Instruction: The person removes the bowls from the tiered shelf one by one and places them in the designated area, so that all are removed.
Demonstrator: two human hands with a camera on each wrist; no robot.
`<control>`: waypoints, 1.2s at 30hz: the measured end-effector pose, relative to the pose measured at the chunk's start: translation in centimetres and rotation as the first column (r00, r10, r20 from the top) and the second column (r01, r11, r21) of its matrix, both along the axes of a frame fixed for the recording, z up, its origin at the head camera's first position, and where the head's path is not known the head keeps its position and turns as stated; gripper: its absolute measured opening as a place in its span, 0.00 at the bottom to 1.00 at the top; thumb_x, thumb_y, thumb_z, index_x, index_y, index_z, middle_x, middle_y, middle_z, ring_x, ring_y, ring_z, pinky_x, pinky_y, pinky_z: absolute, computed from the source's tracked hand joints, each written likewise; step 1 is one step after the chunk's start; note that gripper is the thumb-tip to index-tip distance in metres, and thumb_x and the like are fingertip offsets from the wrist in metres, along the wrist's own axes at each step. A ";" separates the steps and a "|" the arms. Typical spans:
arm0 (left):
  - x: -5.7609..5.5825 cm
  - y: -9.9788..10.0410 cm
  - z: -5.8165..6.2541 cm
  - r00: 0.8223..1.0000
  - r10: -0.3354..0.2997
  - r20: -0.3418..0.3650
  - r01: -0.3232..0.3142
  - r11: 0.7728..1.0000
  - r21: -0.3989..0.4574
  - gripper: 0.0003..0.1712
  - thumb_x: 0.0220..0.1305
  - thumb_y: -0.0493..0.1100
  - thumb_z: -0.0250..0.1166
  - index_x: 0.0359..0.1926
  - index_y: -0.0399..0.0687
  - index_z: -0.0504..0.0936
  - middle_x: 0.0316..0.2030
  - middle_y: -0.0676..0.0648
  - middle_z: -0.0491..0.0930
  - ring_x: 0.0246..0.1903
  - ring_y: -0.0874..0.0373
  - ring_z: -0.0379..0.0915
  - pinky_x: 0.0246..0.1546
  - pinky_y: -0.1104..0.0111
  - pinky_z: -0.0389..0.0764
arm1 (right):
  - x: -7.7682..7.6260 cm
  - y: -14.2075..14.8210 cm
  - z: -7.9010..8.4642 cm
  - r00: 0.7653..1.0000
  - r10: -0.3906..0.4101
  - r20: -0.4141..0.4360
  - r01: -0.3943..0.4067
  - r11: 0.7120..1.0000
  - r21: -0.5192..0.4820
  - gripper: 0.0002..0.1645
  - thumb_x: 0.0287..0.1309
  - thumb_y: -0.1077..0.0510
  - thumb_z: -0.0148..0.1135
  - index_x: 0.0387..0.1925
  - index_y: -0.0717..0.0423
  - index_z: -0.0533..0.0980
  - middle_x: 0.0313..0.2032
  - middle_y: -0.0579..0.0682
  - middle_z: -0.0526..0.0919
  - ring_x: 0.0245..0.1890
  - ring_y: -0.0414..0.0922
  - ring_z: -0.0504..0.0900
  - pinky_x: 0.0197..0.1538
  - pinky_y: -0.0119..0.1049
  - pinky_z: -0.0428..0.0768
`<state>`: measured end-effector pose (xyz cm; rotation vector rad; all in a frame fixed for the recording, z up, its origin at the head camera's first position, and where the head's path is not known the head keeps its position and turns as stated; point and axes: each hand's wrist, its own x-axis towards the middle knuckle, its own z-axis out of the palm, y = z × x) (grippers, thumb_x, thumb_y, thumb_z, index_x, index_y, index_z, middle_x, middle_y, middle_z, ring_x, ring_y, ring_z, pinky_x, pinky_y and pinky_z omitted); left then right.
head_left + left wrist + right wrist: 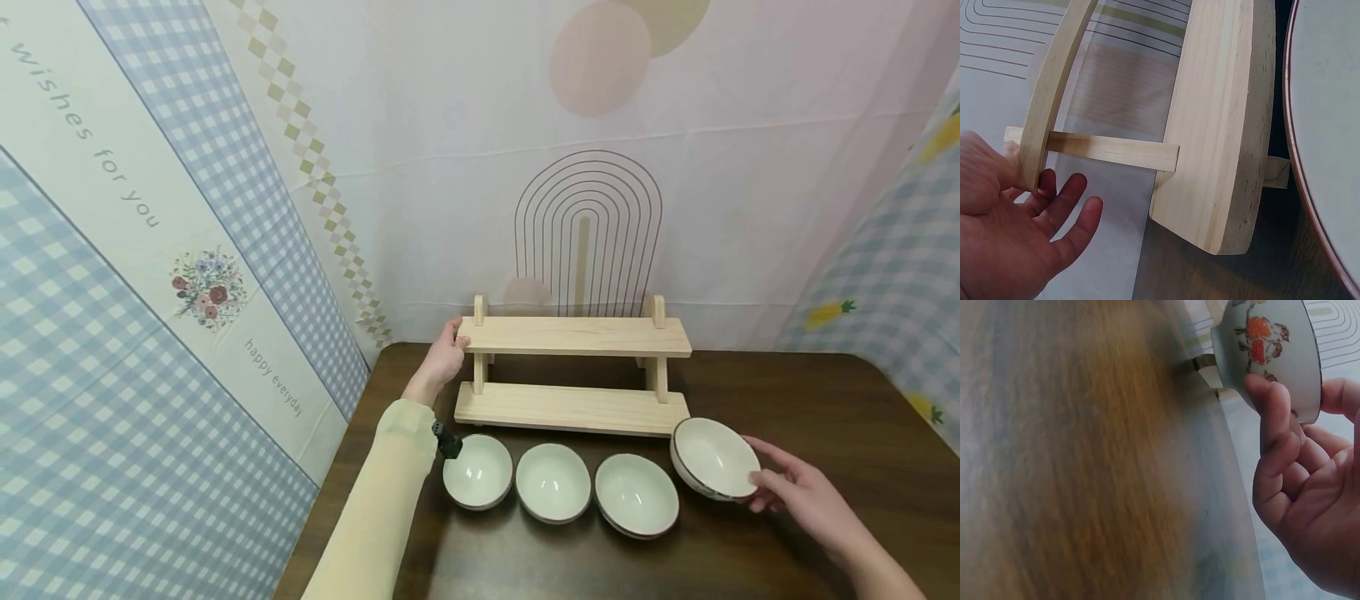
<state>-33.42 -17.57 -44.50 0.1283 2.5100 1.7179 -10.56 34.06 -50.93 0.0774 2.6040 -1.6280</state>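
A two-tier wooden shelf (570,335) stands at the back of the table. My left hand (444,358) grips the left end of its upper board, thumb and fingers on either side of the wood in the left wrist view. In my right hand (806,496) is a white bowl (716,457), held at its right side and tilted, by the right end of the lower board. Its outside carries an orange and red painted pattern in the right wrist view. Three similar bowls stand in a row before the shelf: left (477,472), middle (553,483) and right (637,495).
The dark wooden table (525,558) extends to both sides of the shelf. A patterned cloth (420,233) hangs right behind the shelf, and a checked cloth (187,400) hangs along the left. A small black device (447,440) sits on the left wrist, over the left bowl's rim.
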 end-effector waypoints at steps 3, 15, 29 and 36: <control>-0.1 0.0 -0.1 1.000 0.004 -0.003 -0.004 1.000 -0.001 0.32 0.87 0.41 0.47 0.85 0.43 0.52 0.80 0.32 0.56 0.79 0.38 0.53 0.79 0.46 0.57 | -0.1 0.4 -0.2 1.000 0.027 0.016 -0.027 1.000 0.000 0.33 0.80 0.60 0.58 0.63 0.11 0.67 0.27 0.57 0.87 0.29 0.48 0.87 0.34 0.36 0.83; -0.3 0.3 -0.2 1.000 0.021 -0.009 -0.021 1.000 -0.008 0.33 0.88 0.42 0.47 0.85 0.43 0.52 0.81 0.32 0.55 0.80 0.39 0.52 0.79 0.46 0.56 | -0.6 2.4 -0.1 0.984 0.175 0.036 -0.175 0.984 -0.001 0.37 0.82 0.60 0.53 0.60 0.02 0.64 0.30 0.58 0.88 0.30 0.49 0.87 0.34 0.38 0.83; -0.4 0.6 -0.1 0.999 0.034 0.000 -0.034 0.999 -0.008 0.33 0.88 0.42 0.47 0.85 0.44 0.51 0.81 0.33 0.55 0.80 0.39 0.51 0.79 0.46 0.56 | -1.4 4.2 0.0 0.943 0.317 0.102 -0.316 0.948 -0.026 0.39 0.82 0.61 0.53 0.59 -0.01 0.66 0.30 0.56 0.88 0.32 0.49 0.87 0.35 0.36 0.82; -0.6 0.8 -0.1 0.999 0.039 -0.004 -0.039 0.999 -0.008 0.32 0.88 0.42 0.47 0.85 0.44 0.52 0.81 0.32 0.56 0.80 0.39 0.51 0.80 0.46 0.55 | -2.0 4.6 0.6 0.915 0.370 0.159 -0.363 0.929 -0.076 0.37 0.83 0.59 0.52 0.59 -0.01 0.68 0.33 0.57 0.88 0.34 0.51 0.87 0.37 0.38 0.84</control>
